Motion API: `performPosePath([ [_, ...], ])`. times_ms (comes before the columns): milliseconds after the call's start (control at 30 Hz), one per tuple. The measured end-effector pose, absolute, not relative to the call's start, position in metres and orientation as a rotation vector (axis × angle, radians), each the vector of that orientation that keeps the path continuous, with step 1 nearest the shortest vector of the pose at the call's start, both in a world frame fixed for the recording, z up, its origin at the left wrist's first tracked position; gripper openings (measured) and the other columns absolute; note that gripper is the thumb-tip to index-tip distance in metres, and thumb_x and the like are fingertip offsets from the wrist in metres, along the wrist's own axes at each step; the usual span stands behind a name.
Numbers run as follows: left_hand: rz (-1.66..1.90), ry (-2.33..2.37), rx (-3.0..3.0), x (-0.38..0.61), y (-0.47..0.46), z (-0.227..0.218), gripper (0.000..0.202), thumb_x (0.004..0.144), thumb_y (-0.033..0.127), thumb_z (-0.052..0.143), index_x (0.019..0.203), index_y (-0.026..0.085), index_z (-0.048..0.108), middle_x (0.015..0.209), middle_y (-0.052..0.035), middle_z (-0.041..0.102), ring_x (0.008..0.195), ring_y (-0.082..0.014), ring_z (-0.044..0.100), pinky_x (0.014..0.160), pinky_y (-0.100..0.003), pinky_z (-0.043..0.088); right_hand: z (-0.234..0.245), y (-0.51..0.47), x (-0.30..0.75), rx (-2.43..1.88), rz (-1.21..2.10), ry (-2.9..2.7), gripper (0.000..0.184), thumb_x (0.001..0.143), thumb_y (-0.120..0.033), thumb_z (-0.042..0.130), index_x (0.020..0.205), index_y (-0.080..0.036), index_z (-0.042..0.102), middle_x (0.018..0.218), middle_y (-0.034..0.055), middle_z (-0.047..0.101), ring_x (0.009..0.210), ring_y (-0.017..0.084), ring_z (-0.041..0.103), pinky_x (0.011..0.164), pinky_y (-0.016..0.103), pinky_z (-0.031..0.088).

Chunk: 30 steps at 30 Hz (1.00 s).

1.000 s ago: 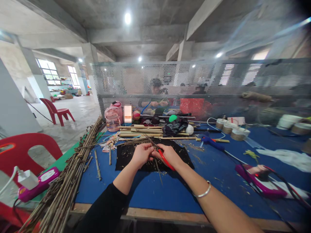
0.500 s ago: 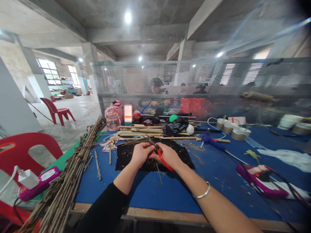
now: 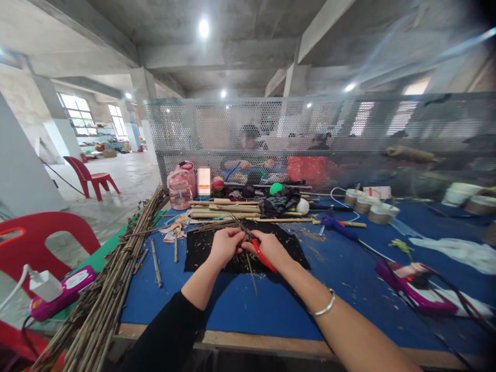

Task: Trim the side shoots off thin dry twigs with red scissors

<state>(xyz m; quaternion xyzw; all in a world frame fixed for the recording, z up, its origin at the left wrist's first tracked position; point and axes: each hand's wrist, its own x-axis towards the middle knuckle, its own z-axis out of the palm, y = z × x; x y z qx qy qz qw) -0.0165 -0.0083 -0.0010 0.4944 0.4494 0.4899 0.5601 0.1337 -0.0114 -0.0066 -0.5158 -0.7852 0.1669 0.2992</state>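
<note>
Above a black cloth (image 3: pixel 199 253) strewn with pale chips, my two hands meet. My right hand (image 3: pixel 274 250) is closed around red-handled scissors (image 3: pixel 264 257), whose dark blades point up and to the left. My left hand (image 3: pixel 223 246) pinches a thin twig (image 3: pixel 252 279); one end of it slants down toward me below the fingers. The spot where blades and twig come together is partly hidden by my fingers. Several thin sticks (image 3: pixel 213 225) lie on the cloth's far left edge, just beyond my left hand.
A long bundle of dry stalks (image 3: pixel 112 279) runs along the left side. Cut bamboo pieces (image 3: pixel 227 211) and a pink bottle (image 3: pixel 180 190) stand before a perforated metal screen (image 3: pixel 186 124). To the right are a blue glue gun (image 3: pixel 339 226), white cups (image 3: pixel 382 213) and a purple power strip (image 3: pixel 430 299).
The twig's lower end has swung slightly to the left. The scissors have shifted a little in my right hand, while my left hand stays almost in place.
</note>
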Motion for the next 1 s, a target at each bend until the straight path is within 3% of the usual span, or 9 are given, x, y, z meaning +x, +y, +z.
performPosePath([
  [367,1.162,0.980,1.089,-0.0142,-0.0061,-0.0028,0.009,0.072,0.019,0.059,0.070,0.011,0.062,0.063,-0.0026,0.062,0.054,-0.0083,0.056,0.051,-0.018,0.047,-0.0045,-0.0107,0.1336,-1.379,0.305,-2.164,0.044,0.070,-0.053,0.060,0.102,-0.024,0.057,0.093,0.0048,0.064,0.083,0.019,0.059,0.067,0.025,0.041],
  [567,1.142,0.993,1.157,-0.0142,-0.0089,0.0002,0.014,0.074,0.023,0.058,0.073,0.011,0.064,0.063,-0.0010,0.061,0.043,-0.0040,0.047,0.043,-0.016,0.040,-0.0047,-0.0097,0.1358,-1.397,0.393,-2.135,0.033,0.073,-0.050,0.056,0.095,-0.025,0.060,0.080,0.0021,0.066,0.066,0.016,0.059,0.058,0.022,0.038],
  [700,1.022,1.059,1.164,-0.0157,-0.0100,-0.0010,0.016,0.074,0.026,0.059,0.082,0.013,0.065,0.063,0.0002,0.061,0.045,-0.0049,0.049,0.043,-0.016,0.041,-0.0066,-0.0077,0.1372,-1.393,0.381,-2.088,0.035,0.074,-0.050,0.055,0.096,-0.024,0.060,0.076,0.0028,0.066,0.064,0.016,0.059,0.058,0.023,0.039],
  [1000,0.966,1.059,1.156,-0.0147,-0.0090,-0.0027,0.017,0.075,0.028,0.060,0.075,0.012,0.064,0.057,0.0006,0.058,0.044,-0.0048,0.049,0.041,-0.015,0.039,-0.0088,-0.0067,0.1347,-1.363,0.450,-2.070,0.036,0.075,-0.049,0.053,0.093,-0.019,0.061,0.073,0.0031,0.066,0.060,0.014,0.057,0.056,0.022,0.039],
])
